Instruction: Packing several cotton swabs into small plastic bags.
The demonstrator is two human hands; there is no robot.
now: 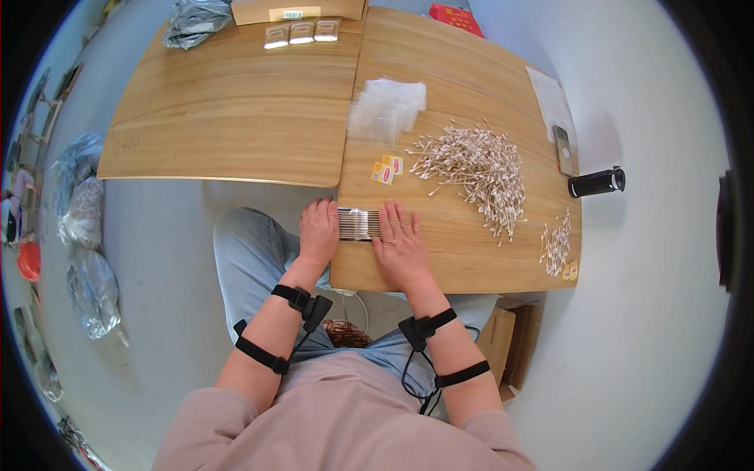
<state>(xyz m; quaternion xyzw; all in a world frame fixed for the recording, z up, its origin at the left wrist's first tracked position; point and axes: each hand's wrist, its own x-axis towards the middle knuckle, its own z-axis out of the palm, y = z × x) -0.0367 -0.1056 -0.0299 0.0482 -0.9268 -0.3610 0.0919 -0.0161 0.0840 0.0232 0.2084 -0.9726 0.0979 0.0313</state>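
Observation:
A short row of cotton swabs (359, 224), seemingly in a clear shiny bag, lies at the front left of the wooden table. My left hand (317, 231) is at its left end, just by the table's side edge, with fingers stretched out side by side and the thumb hidden. At the opposite end my right hand (401, 242) lies flat on the tabletop, its fingers slightly spread and its index side touching the row. Both hands cover the row's ends. Beyond the row lie two small yellow-and-white cards (382, 173), and farther back a stack of clear plastic bags (386, 110).
A big heap of loose cotton swabs (479, 169) spreads to the right, with a smaller pile (556, 245) near the corner. A phone (563, 149) and black bottle (597, 182) sit at the right edge. Filled packs (301, 33) stand by a cardboard box (275, 12) at the back.

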